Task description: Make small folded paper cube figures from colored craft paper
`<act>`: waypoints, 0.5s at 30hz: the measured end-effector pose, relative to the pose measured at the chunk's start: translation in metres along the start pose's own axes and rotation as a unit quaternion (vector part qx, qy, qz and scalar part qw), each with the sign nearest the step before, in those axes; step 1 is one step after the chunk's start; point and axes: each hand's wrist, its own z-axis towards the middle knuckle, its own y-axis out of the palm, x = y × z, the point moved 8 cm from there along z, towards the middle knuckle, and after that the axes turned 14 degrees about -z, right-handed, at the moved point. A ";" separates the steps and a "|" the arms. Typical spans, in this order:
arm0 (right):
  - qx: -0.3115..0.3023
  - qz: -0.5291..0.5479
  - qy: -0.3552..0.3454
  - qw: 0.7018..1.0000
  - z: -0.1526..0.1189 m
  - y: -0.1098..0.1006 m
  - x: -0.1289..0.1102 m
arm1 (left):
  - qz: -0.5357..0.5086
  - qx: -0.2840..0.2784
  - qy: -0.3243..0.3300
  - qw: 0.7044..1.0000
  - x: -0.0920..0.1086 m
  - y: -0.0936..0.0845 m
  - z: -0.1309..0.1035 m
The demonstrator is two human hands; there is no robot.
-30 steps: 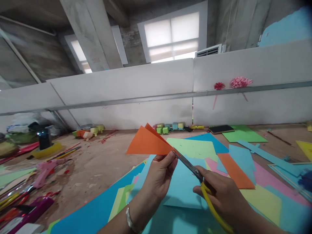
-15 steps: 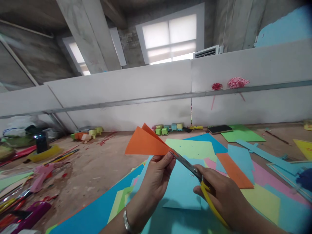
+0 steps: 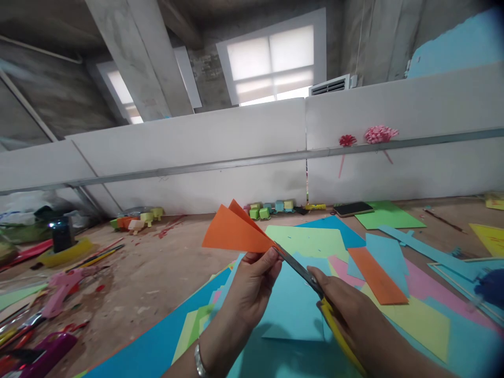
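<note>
Folded orange paper (image 3: 236, 231) fans out to the upper left, its narrow end pinched between the thumb and fingers of my left hand (image 3: 255, 283). My right hand (image 3: 350, 310) is wrapped round the yellow handles of a pair of scissors (image 3: 301, 270). The blades point up and left, and their tips meet the paper's narrow end right beside my left thumb. Whether the tips have cut into it is hidden by the fingers. Beneath both hands lie light blue sheets (image 3: 291, 310).
Coloured sheets spread rightward, with an orange strip (image 3: 378, 275) among them. A phone (image 3: 353, 209) lies by a green sheet (image 3: 389, 215). Small paper blocks (image 3: 263, 210) stand along the white partition (image 3: 197, 189). At left are a pink glue gun (image 3: 61, 291) and a dark jar (image 3: 62, 233).
The scissors' handles have drawn closer together as my right hand's fingers closed. My left hand and the orange paper have barely moved; the view has shifted slightly.
</note>
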 end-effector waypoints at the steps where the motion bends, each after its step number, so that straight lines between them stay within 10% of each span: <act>1: -0.002 0.003 0.000 1.000 0.000 0.000 0.000 | 0.001 -0.001 0.000 1.000 0.000 0.000 0.000; 15: 0.043 -0.015 -0.029 0.999 0.000 -0.003 -0.003 | 0.002 0.017 -0.007 1.000 -0.004 -0.003 -0.001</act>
